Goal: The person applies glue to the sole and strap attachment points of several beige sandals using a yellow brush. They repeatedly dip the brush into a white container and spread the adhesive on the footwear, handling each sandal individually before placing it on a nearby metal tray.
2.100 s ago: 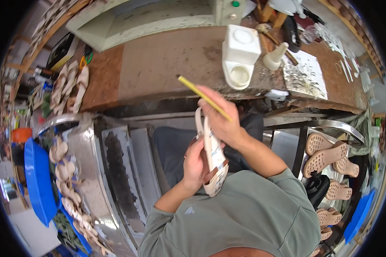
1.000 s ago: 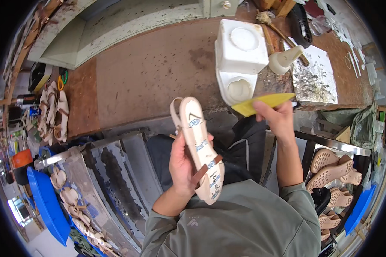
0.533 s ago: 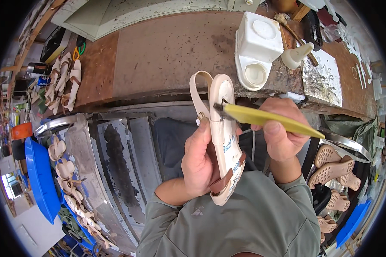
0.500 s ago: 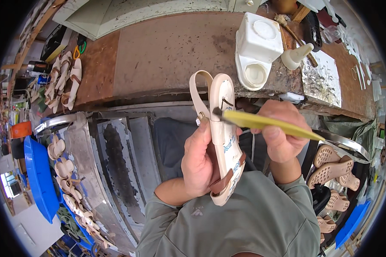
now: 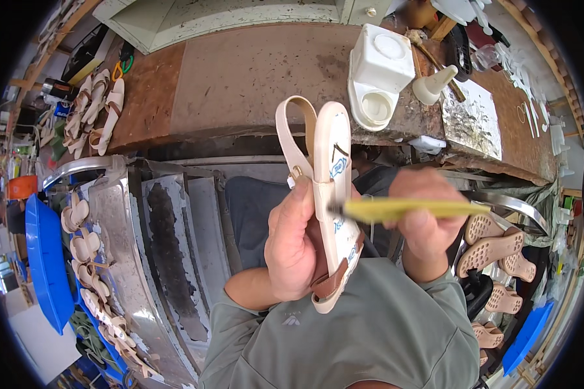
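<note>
My left hand (image 5: 291,249) is closed round a cream sandal (image 5: 333,133), held up with its toe end, crossed by a brown strap, toward me. The sandal's heel strap (image 5: 296,104) loops out on the left, with a small buckle by my thumb. Blue print and a dark mark show on the insole. In my right hand (image 5: 427,223), blurred by motion, is a brush (image 5: 396,209) with a flat yellow handle. Its dark tip meets or nearly meets the side band of the sandal, about halfway along; actual contact is too blurred to tell.
On the bench (image 5: 240,78) ahead stand a white glue pot (image 5: 379,65) and a cream nozzle cap (image 5: 433,85). Finished-looking sandals (image 5: 97,110) lie at the far left. More sandals (image 5: 91,259) line a rack on my left; tan soles (image 5: 493,249) hang on my right.
The brush tip has moved down from the upper insole edge to the sandal's middle, and its handle is now nearly level. The sandal stands slightly more upright, still in my left hand.
</note>
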The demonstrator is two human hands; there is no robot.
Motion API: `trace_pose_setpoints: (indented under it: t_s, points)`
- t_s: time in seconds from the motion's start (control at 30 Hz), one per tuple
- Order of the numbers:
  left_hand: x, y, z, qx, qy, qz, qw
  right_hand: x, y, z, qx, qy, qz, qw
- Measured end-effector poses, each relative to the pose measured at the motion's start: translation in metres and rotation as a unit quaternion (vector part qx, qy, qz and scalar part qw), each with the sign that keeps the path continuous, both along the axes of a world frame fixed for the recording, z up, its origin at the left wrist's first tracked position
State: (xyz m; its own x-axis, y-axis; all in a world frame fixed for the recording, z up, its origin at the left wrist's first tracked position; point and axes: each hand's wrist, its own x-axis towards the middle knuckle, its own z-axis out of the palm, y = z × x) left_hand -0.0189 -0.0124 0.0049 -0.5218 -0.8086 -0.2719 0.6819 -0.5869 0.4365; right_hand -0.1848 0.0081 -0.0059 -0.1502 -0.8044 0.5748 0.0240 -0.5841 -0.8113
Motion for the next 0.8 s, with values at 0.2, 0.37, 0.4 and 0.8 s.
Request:
trace_pose_setpoints:
  t_s: [0.2,0.37,0.4,0.8]
  points:
    - [0.001,0.003,0.003,-0.027,0.019,0.018,0.999,0.008,-0.004,-0.001,-0.064,0.026,0.005,0.998]
    - [0.0,0.004,0.008,-0.006,-0.019,0.064,0.998,0.011,0.007,-0.009,-0.103,0.073,0.025,0.992]
    - [0.002,0.005,0.006,-0.016,-0.012,0.055,0.998,0.011,0.009,-0.009,-0.103,0.08,0.023,0.991]
    - [-0.007,0.011,0.011,-0.011,-0.027,0.112,0.993,0.009,0.033,-0.013,-0.092,0.067,0.022,0.993]
